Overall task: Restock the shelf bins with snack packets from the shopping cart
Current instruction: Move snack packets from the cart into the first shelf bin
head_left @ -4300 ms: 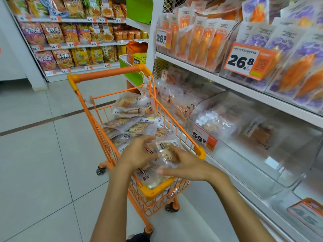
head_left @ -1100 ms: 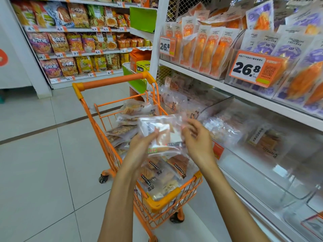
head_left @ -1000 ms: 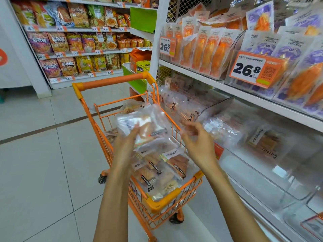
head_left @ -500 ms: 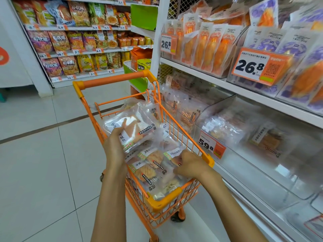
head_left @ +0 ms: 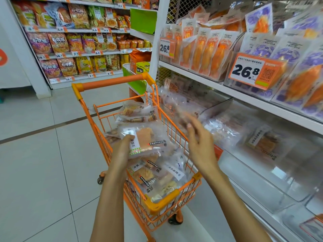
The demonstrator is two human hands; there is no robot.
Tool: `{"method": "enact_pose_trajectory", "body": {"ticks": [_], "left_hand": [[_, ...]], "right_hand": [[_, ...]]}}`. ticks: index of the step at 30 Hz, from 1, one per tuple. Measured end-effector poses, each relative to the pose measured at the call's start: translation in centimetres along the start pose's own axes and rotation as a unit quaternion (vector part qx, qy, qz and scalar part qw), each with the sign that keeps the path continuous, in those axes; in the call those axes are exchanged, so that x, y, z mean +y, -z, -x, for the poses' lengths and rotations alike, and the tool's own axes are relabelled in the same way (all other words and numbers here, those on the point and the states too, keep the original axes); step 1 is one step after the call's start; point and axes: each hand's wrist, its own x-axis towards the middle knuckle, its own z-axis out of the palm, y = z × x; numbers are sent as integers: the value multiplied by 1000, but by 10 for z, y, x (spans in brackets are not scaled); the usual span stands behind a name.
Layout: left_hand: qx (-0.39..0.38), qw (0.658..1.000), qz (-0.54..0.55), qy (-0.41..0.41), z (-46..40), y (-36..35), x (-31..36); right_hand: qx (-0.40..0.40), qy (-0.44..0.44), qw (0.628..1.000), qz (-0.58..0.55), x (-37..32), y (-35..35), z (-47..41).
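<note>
An orange shopping cart (head_left: 111, 83) stands before me, holding several clear snack packets (head_left: 158, 177). My left hand (head_left: 122, 149) grips a small stack of clear packets (head_left: 146, 139) above the cart's middle. My right hand (head_left: 201, 145) is raised over the cart's right rim, beside the shelf. A motion-blurred packet (head_left: 182, 116) is at its fingertips, and the grip is hard to make out. The clear shelf bin (head_left: 253, 172) to the right holds similar packets (head_left: 225, 131) at its back, with bare room in front.
On the upper shelf (head_left: 244, 96) stand orange and purple packets behind a 26.8 price tag (head_left: 251, 72). A far aisle shelf (head_left: 78, 49) of chip bags lies ahead, and a green bin (head_left: 138, 82) sits past the cart. Tiled floor (head_left: 43, 163) is on the left.
My right hand has risen out of the cart with a packet, moving up and toward the shelf. My left hand, with its stack, dropped slightly lower over the cart.
</note>
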Motion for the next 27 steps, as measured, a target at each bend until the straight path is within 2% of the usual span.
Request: {"method": "enact_pose_trajectory", "body": {"ticks": [3,5,10,16,19,22,23,25,26,27], "left_hand": [[-2,1000,-3,7,-1,-1,-5],[16,1000,12,12,-3,3,-5],[-33,998,24,-41,0,5,-2],[-92,995,-4,-48,4,4,4],[-106,994,1,-26,5,1,5],[-122,992,-5,-27,7,-9,7],[-127,991,-10,-31,9,-15,7],[-152,987,-24,-41,15,-29,5],[-169,984,-30,-40,17,-36,4],[-186,981,-36,-36,19,-43,2]], "right_hand": [[-189,111,969,111,0,-14,10],[-243,129,947,165,6,-25,18],[-256,129,942,173,6,-27,23],[-287,111,939,156,-1,-23,23],[-278,23,958,64,-4,-16,23],[-181,-122,976,16,-10,1,16],[-167,-193,966,-27,-11,10,12],[-171,-322,916,-165,-8,28,3],[-182,-345,895,-219,-4,35,2],[-189,-345,891,-225,4,40,3]]}}
